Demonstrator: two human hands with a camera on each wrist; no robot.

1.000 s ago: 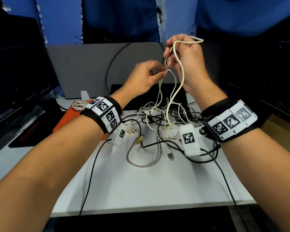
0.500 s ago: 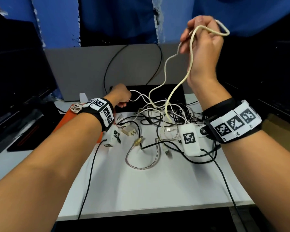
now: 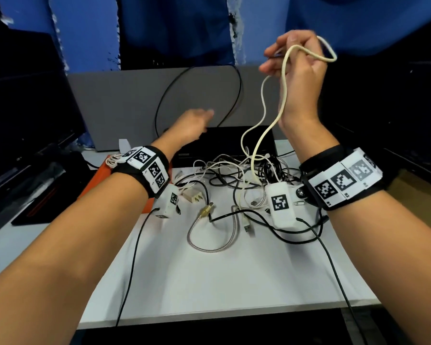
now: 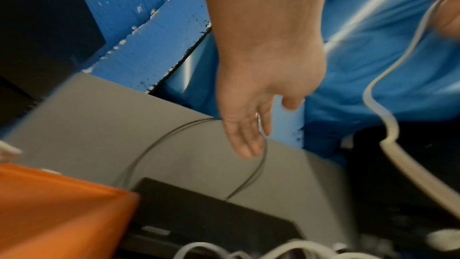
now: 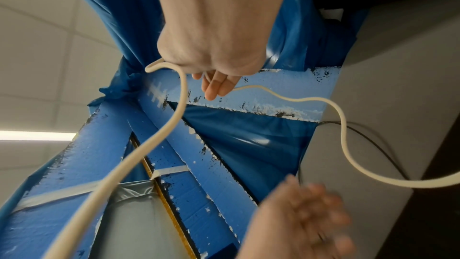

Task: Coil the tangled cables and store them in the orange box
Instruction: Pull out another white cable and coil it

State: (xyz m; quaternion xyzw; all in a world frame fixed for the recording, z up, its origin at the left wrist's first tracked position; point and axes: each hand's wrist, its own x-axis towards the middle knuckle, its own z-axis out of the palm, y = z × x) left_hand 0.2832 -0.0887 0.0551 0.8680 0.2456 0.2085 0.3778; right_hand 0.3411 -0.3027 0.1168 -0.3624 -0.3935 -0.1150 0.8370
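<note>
The right hand [image 3: 296, 70] is raised high on the right, fingers curled around a cream cable [image 3: 283, 100], which loops over the back of the hand. From that grip two smooth, rounded strands hang down in loose waves to the tangled cables [image 3: 241, 173], a heap of thin white and black cords on the far part of the white table [image 3: 209, 275].

The left hand [image 3: 192, 125] reaches forward over the far left of the heap, released, fingers spread and relaxed, holding nothing. It is blurred. In the left wrist view its fingertips [image 4: 246, 145] lie close to a thin black wire [image 4: 154, 145] that arcs in front of a grey panel [image 3: 122, 100]; whether they touch it cannot be told.

The orange box [image 3: 102, 180] sits at the table's left edge, mostly hidden behind the left wrist, with a small coil of white cord [image 3: 112, 160] at its far side.

Nearer on the table lie a ribbed, silver gooseneck cable [image 3: 209, 247] with a brass end, bent in a U, and a white plug adapter [image 3: 193, 195]. Both wrists wear black bands with square black-and-white markers.
</note>
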